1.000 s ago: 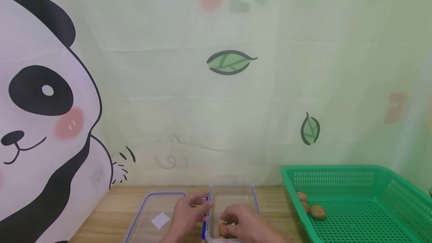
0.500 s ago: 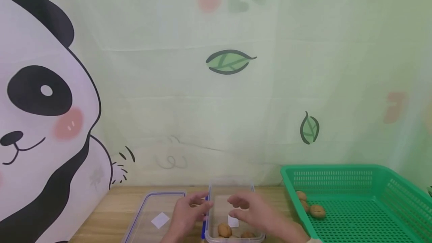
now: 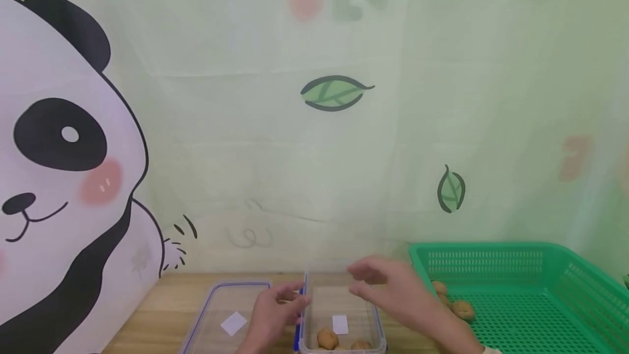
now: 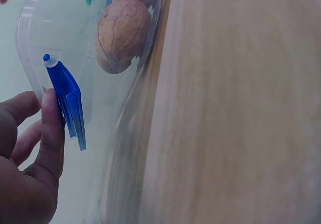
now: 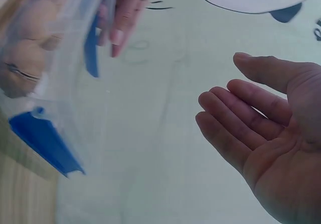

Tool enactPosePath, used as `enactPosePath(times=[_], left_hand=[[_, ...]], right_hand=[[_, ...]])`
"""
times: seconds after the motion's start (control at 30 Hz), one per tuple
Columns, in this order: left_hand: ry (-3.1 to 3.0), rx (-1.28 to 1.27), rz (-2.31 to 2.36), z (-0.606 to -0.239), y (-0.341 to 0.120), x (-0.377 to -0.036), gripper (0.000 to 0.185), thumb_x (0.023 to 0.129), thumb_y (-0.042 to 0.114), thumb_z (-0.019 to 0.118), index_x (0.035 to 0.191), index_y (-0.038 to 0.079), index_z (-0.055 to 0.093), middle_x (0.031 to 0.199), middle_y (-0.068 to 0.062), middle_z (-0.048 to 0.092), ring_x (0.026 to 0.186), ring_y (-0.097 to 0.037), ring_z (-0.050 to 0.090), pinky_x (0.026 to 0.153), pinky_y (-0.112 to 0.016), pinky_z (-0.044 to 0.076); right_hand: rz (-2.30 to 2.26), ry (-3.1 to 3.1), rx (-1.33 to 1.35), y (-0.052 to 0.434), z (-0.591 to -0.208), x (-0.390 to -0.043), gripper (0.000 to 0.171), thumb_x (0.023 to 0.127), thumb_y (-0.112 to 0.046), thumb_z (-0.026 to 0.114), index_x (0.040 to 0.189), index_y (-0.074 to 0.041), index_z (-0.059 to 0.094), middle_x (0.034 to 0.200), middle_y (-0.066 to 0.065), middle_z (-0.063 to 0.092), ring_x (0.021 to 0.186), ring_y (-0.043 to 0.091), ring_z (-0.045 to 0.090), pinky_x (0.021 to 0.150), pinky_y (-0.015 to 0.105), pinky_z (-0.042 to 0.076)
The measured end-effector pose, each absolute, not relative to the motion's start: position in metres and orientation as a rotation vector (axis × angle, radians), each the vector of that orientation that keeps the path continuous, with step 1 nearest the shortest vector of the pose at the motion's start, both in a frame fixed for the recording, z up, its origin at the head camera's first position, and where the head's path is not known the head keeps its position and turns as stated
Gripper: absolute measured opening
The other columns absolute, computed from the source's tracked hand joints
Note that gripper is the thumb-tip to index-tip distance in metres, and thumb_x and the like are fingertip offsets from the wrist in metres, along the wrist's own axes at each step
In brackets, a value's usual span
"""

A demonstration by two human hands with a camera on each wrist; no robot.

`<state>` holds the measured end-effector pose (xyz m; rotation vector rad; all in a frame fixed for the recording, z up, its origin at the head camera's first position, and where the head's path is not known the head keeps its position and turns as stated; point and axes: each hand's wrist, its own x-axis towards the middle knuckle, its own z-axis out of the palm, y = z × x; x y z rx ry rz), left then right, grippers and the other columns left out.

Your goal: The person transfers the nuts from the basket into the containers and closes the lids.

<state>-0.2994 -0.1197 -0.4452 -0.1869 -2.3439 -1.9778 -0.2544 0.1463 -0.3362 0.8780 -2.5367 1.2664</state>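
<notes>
In the head view, my left hand (image 3: 276,310) holds the left rim of a clear plastic food container (image 3: 378,321), thumb and fingers at its edge. The left wrist view shows those fingers (image 4: 50,133) beside a blue clip (image 4: 67,96) on the container's side. Several walnuts lie at the near end of the container, among them a walnut (image 3: 327,338) beside a small white label (image 3: 340,324). My right hand (image 3: 393,291) is raised over the container's right edge, fingers relaxed and spread from the thumb. Nothing is in its palm (image 5: 286,169) in the right wrist view.
A green plastic basket (image 3: 491,253) stands on the right, with several walnuts (image 3: 463,310) at its left side. A clear lid (image 3: 211,316) with a blue seal lies left of the container on the wooden table (image 3: 147,316). A printed panda backdrop (image 3: 245,152) hangs behind.
My right hand has let go of a walnut in the container, then risen and moved right toward the basket. My left hand stays at the rim.
</notes>
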Motion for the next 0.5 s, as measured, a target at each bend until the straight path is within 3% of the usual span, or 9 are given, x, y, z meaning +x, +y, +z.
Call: enactPosePath(times=[0.23,0.5], left_hand=[[-2.341,-0.193,-1.973,-0.446,-0.119,-0.300,0.045,0.096,0.012,0.081,0.134,-0.006,0.066,0.102,-0.011,0.071,0.086,-0.028,0.074,0.073,-0.035,0.068],[-2.331,-0.191,-1.993,-0.448,-0.119,-0.300,0.047,0.096,0.014,0.081,0.135,-0.006,0.066,0.103,-0.011,0.071,0.089,-0.028,0.073,0.074,-0.035,0.068]], right_hand=[[1.259,-2.451,0.752,0.167,-0.311,-0.240,0.028,0.098,-0.031,0.079,0.119,-0.014,0.077,0.117,-0.003,0.077,0.105,0.015,0.074,0.088,0.030,0.063],[1.281,-2.457,0.744,0.192,-0.291,-0.230,0.028,0.101,-0.032,0.077,0.124,-0.017,0.075,0.122,-0.005,0.075,0.111,0.014,0.072,0.090,0.028,0.062]])
